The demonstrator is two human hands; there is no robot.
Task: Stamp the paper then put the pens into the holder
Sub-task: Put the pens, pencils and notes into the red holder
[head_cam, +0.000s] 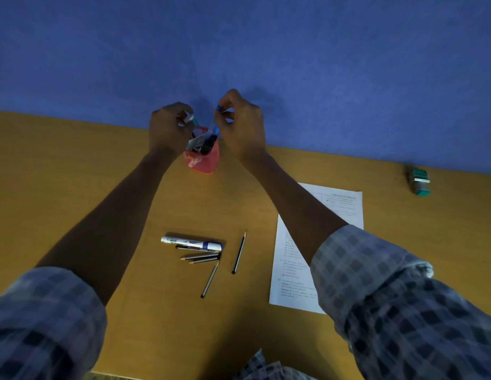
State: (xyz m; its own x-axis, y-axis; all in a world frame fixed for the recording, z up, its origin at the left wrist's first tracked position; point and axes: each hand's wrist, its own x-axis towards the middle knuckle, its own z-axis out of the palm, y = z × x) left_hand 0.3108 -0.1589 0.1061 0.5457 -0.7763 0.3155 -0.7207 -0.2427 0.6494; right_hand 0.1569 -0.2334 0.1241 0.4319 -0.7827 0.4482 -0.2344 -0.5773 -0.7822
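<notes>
Progress: loading of the small pink mesh pen holder (204, 160) is under way; several pens already stand in it. Whether the white printed paper sheet (334, 212) carries a stamp mark I cannot tell. The green self-inking stamp (420, 182) lies on its side, well to the right of the holder, apart from the sheet.

Left to do: a thick white marker with a blue band (190, 243) and the thin pencils (208, 259) beside it lie on the tan wooden counter (74, 165), nearer me than the holder.

My left hand (170, 127): fingers curled, pinching a teal-tipped pen (193, 122) just above the holder's left rim.

My right hand (241, 124): fingertips pinching the top of a blue-capped pen (215, 119), whose lower end sits inside the holder's mouth.

Judgement: both pens roughly half in.
</notes>
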